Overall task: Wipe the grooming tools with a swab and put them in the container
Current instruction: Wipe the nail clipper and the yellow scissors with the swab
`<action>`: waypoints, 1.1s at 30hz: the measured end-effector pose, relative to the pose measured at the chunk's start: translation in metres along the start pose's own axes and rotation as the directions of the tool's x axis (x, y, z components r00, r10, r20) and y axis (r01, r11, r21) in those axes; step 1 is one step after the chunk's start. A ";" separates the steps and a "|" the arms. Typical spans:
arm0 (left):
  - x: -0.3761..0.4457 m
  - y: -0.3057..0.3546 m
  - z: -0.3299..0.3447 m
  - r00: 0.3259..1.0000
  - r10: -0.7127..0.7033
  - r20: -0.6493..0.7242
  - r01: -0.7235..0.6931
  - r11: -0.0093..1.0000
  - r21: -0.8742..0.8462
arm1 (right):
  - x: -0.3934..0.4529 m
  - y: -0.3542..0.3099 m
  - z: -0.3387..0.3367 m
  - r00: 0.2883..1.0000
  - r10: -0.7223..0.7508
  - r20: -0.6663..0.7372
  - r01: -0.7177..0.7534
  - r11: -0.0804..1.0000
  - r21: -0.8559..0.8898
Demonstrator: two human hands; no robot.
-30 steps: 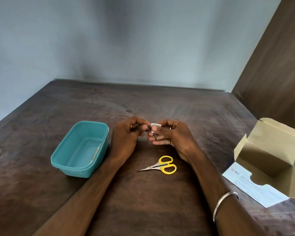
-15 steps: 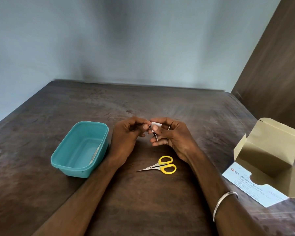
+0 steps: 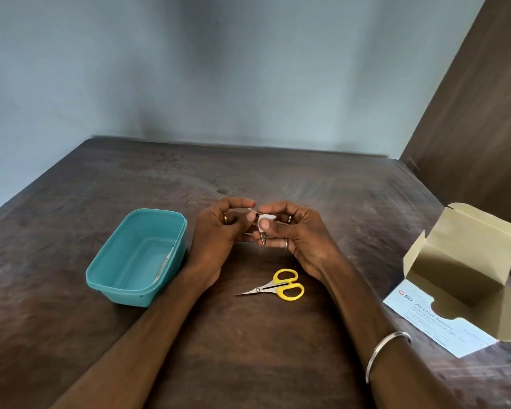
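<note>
While one metal tool (image 3: 165,262) already lies in the teal container (image 3: 136,286) at left, both hands, left hand (image 3: 219,231) and right hand (image 3: 295,234), pinch a small tool (image 3: 262,236) and white swab (image 3: 267,216) mid-frame; yellow scissors (image 3: 278,286) below seem unwiped.

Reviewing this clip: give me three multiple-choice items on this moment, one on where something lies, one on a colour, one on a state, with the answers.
1. Where do the scissors lie?
A. inside the container
B. on the table, near the person's side of the hands
C. in the cardboard box

2. What colour is the container?
A. teal
B. red
C. white

3. What is the state of the cardboard box?
A. taped shut
B. crushed flat
C. open, flaps up

Answers: 1 B, they rest on bare table below the left hand and right hand. 2 A, its walls are teal. 3 C, its lid flap stands raised.
</note>
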State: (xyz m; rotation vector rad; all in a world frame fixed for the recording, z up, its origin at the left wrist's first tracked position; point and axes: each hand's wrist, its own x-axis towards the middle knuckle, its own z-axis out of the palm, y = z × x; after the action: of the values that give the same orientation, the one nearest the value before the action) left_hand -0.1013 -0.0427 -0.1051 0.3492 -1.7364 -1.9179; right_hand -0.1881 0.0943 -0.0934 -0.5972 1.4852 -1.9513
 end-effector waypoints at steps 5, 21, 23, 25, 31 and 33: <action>0.002 -0.001 -0.002 1.000 -0.016 -0.018 0.016 1.000 -0.007 | 0.001 0.002 0.002 0.999 -0.032 0.032 0.031 0.999 0.007; 0.002 -0.003 0.000 0.998 -0.018 -0.057 0.019 1.000 0.008 | 0.003 0.005 0.001 0.994 -0.105 -0.007 0.103 0.987 -0.124; 0.001 -0.002 0.002 0.997 -0.029 -0.076 0.030 1.000 0.006 | 0.002 0.004 0.003 0.991 -0.131 -0.041 0.124 0.983 -0.135; 0.001 -0.002 0.002 0.996 -0.035 -0.079 0.036 0.999 0.018 | 0.001 0.004 0.003 0.989 -0.131 -0.075 0.122 0.986 -0.112; 0.000 -0.002 0.003 1.000 -0.001 -0.031 0.002 0.998 0.058 | 0.002 0.006 0.003 0.984 -0.129 -0.125 0.107 0.980 -0.170; -0.001 -0.002 0.003 1.000 0.012 -0.012 -0.011 0.998 0.067 | 0.003 0.007 0.003 0.983 -0.123 -0.134 0.095 0.975 -0.199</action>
State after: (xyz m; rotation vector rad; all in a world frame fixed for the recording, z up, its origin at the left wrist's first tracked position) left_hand -0.1028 -0.0397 -0.1071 0.3739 -1.7941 -1.8488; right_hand -0.1875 0.0888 -0.0990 -0.6429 1.7812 -1.9845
